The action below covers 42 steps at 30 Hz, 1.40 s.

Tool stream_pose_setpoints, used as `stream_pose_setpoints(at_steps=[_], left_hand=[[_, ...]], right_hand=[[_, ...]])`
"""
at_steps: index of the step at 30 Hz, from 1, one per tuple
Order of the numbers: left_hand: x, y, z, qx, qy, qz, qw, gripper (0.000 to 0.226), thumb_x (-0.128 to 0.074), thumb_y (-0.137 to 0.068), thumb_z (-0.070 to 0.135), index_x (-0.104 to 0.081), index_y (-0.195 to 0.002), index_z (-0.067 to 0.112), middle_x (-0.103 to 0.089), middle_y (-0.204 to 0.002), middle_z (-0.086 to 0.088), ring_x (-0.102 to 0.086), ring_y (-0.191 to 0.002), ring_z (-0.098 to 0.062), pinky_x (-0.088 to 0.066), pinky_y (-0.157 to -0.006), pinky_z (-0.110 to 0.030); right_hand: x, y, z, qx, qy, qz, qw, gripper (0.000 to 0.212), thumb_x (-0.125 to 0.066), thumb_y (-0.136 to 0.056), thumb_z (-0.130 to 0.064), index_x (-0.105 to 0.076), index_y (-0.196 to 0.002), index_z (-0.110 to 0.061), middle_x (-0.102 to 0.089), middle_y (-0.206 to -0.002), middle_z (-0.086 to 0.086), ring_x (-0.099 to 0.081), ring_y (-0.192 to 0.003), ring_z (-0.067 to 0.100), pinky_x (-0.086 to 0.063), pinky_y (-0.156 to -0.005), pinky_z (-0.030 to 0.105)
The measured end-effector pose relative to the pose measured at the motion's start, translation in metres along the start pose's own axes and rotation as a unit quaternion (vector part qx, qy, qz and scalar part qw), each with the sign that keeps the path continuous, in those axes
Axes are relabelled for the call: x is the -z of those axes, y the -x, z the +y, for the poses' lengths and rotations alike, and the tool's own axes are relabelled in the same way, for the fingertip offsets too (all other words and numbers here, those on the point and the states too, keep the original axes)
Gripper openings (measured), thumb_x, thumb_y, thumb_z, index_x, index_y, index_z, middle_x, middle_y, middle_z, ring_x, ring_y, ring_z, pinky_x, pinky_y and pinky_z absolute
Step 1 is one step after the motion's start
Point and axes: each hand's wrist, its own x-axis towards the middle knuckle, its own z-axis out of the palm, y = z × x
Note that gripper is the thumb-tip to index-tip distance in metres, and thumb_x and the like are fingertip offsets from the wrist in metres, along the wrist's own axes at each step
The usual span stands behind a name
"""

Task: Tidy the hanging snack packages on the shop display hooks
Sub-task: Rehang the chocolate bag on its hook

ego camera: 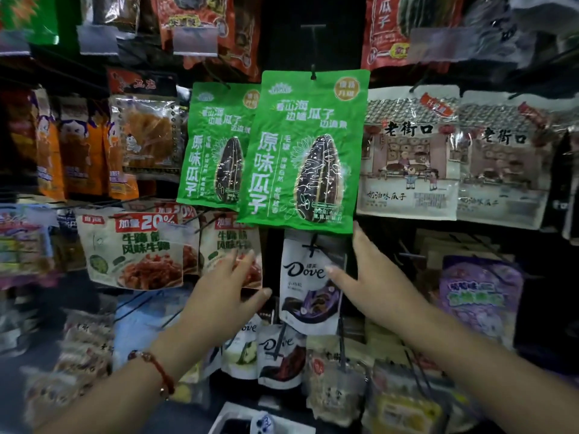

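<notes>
Clear price-label holder up top, red beaded bracelet, white tray below

The front sunflower-seed bag overlaps another to its left, above the Dove pouch.

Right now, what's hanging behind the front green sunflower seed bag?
Behind the front green bag, offset left, hangs a second identical green bag; its right side is covered. Anything directly behind the front bag is hidden.

— What stands behind the display?
— A dark, almost black back panel fills the gaps, crossed by thin black metal hook rods.
— And the light?
— Dim overall; glare glints off clear plastic price-tag holders along the top row.
</notes>
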Motion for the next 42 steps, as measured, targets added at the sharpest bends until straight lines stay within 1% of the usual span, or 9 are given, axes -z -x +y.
stream_pose_setpoints(at_steps=[5, 12, 15, 19, 26, 33, 36, 39, 42], left_hand=[[-0.032, 0.008, 0.012, -0.04, -0.132, -0.1, 0.985, 0.082, -0.032, -0.094, 0.073, 0.009, -0.157, 0.041, 0.013, -0.167, -0.006, -0.002, -0.154, -0.029, -0.01, -0.124, -0.046], [-0.057, -0.02, 0.027, -0.092, -0.258, -0.12, 0.954, 0.077, -0.033, -0.098, 0.067, 0.007, -0.158, 0.038, 0.013, -0.166, -0.013, -0.001, -0.153, -0.038, -0.011, -0.122, -0.055], [-0.065, -0.039, 0.026, -0.094, -0.277, -0.117, 0.949, 0.075, -0.032, -0.099, 0.066, 0.006, -0.157, 0.04, 0.018, -0.165, -0.014, -0.003, -0.153, -0.04, -0.016, -0.12, -0.056], [-0.075, -0.061, 0.021, -0.095, -0.274, -0.136, 0.947, 0.073, -0.033, -0.099, 0.064, 0.005, -0.157, 0.041, 0.025, -0.163, -0.012, -0.001, -0.153, -0.041, -0.018, -0.118, -0.059], [-0.091, -0.068, 0.014, -0.131, -0.233, -0.145, 0.953, 0.074, -0.032, -0.1, 0.063, 0.013, -0.155, 0.045, 0.027, -0.163, -0.009, -0.002, -0.153, -0.038, -0.018, -0.12, -0.056], [-0.092, -0.062, 0.007, -0.118, -0.074, -0.081, 0.987, 0.072, -0.038, -0.098, 0.064, 0.002, -0.156, 0.048, 0.018, -0.166, -0.005, -0.013, -0.152, -0.034, -0.028, -0.118, -0.049], [-0.089, -0.051, 0.004, -0.079, 0.081, -0.049, 0.992, 0.068, -0.039, -0.096, 0.066, -0.007, -0.155, 0.049, 0.015, -0.167, 0.004, -0.012, -0.154, -0.023, -0.034, -0.116, -0.042], [-0.082, -0.041, 0.005, -0.016, 0.271, -0.032, 0.962, 0.078, -0.042, -0.089, 0.073, -0.006, -0.155, 0.05, -0.002, -0.167, 0.012, -0.016, -0.152, -0.013, -0.03, -0.117, -0.039], [-0.069, -0.03, 0.011, 0.061, 0.466, -0.048, 0.881, 0.083, -0.059, -0.086, 0.066, -0.013, -0.153, 0.049, -0.049, -0.143, 0.015, -0.051, -0.129, -0.008, -0.043, -0.102, -0.034]], right_hand=[[-0.03, 0.025, 0.017, -0.031, 0.106, -0.094, 0.989, 0.088, -0.043, -0.096, -0.062, 0.0, -0.16, -0.019, 0.006, -0.167, 0.005, 0.001, -0.154, 0.023, -0.01, -0.124, 0.038], [-0.059, 0.008, 0.043, -0.059, 0.166, -0.071, 0.982, 0.089, -0.046, -0.096, -0.06, -0.003, -0.159, -0.015, -0.005, -0.167, 0.011, -0.009, -0.153, 0.029, -0.011, -0.125, 0.043], [-0.069, -0.013, 0.05, -0.087, 0.102, -0.031, 0.99, 0.09, -0.053, -0.095, -0.054, -0.002, -0.16, -0.015, -0.02, -0.164, 0.012, -0.027, -0.148, 0.03, -0.029, -0.119, 0.04], [-0.082, -0.032, 0.056, -0.141, -0.097, 0.037, 0.985, 0.061, -0.062, -0.093, -0.041, -0.037, -0.147, -0.028, -0.069, -0.116, 0.005, -0.067, -0.097, 0.026, -0.057, -0.076, 0.037], [-0.098, -0.054, 0.066, -0.191, -0.375, 0.076, 0.904, 0.01, -0.069, -0.092, -0.017, -0.068, -0.089, -0.026, -0.074, -0.097, 0.005, -0.069, -0.094, 0.026, -0.056, -0.083, 0.039], [-0.1, -0.052, 0.052, -0.227, -0.476, 0.051, 0.848, 0.009, -0.061, -0.098, -0.011, -0.07, -0.098, -0.011, -0.069, -0.084, 0.002, -0.064, -0.078, 0.018, -0.051, -0.062, 0.022], [-0.102, -0.044, 0.045, -0.24, -0.517, 0.019, 0.821, 0.01, -0.064, -0.096, -0.014, -0.072, -0.1, -0.01, -0.075, -0.089, 0.008, -0.07, -0.08, 0.025, -0.058, -0.077, 0.036], [-0.105, -0.032, 0.042, -0.237, -0.577, -0.015, 0.782, 0.017, -0.062, -0.096, -0.015, -0.069, -0.109, -0.006, -0.076, -0.103, 0.016, -0.072, -0.09, 0.031, -0.055, -0.09, 0.046], [-0.107, -0.014, 0.036, -0.229, -0.632, -0.05, 0.739, 0.026, -0.061, -0.095, -0.013, -0.066, -0.117, 0.001, -0.073, -0.108, 0.021, -0.07, -0.101, 0.038, -0.056, -0.092, 0.047]])
